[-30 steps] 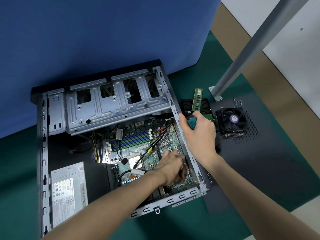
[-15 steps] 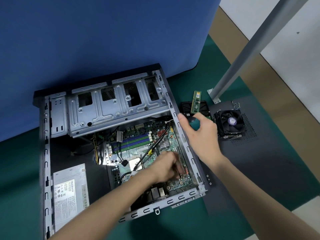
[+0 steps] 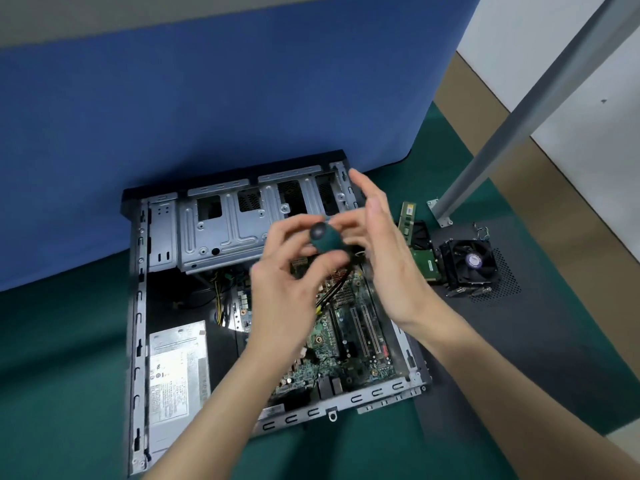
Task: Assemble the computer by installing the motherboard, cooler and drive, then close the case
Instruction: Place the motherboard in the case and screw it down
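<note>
Left grip [image 3: 287, 271] curls round the teal screwdriver [image 3: 327, 239] handle, with the right grip [image 3: 381, 244] spread loose just beside it. The motherboard [image 3: 349, 341] sits in the case [image 3: 138, 306] below both, and the cooler [image 3: 467, 265] waits off to the right. Looks like board-fastening time: next, the tip must drop squarely onto a mounting screw.

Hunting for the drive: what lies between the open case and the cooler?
Head view: a RAM stick and a green-boarded part, probably the drive, lie between the case and the cooler.
</note>
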### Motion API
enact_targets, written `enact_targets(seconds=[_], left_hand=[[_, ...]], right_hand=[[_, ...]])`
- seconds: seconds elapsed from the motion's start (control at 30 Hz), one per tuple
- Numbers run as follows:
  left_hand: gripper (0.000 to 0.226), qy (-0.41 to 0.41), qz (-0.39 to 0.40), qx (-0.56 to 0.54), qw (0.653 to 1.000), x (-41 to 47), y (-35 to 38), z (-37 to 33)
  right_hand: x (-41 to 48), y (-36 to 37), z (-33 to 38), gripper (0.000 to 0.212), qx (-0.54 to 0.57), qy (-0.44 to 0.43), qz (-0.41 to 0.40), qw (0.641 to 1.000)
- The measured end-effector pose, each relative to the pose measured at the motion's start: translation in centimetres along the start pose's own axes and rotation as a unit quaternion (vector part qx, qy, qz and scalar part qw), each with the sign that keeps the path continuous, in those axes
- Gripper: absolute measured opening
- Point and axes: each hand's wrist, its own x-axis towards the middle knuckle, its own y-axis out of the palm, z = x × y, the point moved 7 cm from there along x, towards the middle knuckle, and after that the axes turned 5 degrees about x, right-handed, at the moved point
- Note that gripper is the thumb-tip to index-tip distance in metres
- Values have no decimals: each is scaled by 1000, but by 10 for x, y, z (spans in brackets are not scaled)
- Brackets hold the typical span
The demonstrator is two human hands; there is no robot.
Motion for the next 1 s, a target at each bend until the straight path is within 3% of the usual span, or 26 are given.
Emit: enact_targets(seconds=[0.13,0.3,0.37,0.43,0.63,0.77,1.0], left_hand=[[13,-59,-5,-47,997,-20,-22,36],[34,-189,150,67,968,-56,7,105],[43,-197,204,110,953,-58,19,121],[44,-207,240,86,944,-54,30,130],[33,-187,317,53,928,-45,58,137],[13,-174,342,75,920,-48,68,141],[12,-166,360,97,913,-52,73,145]], right_hand=[[-16,-43,-34,51,-121,33,-125,984],[-48,-49,-99,54,-178,174,-77,965],[-52,-48,-107,53,-167,181,-86,965],[-51,-50,-108,51,-173,182,-97,963],[-48,-51,-107,48,-184,180,-106,961],[-48,-52,-109,47,-186,179,-111,960],[-47,-52,-114,46,-186,185,-114,958]])
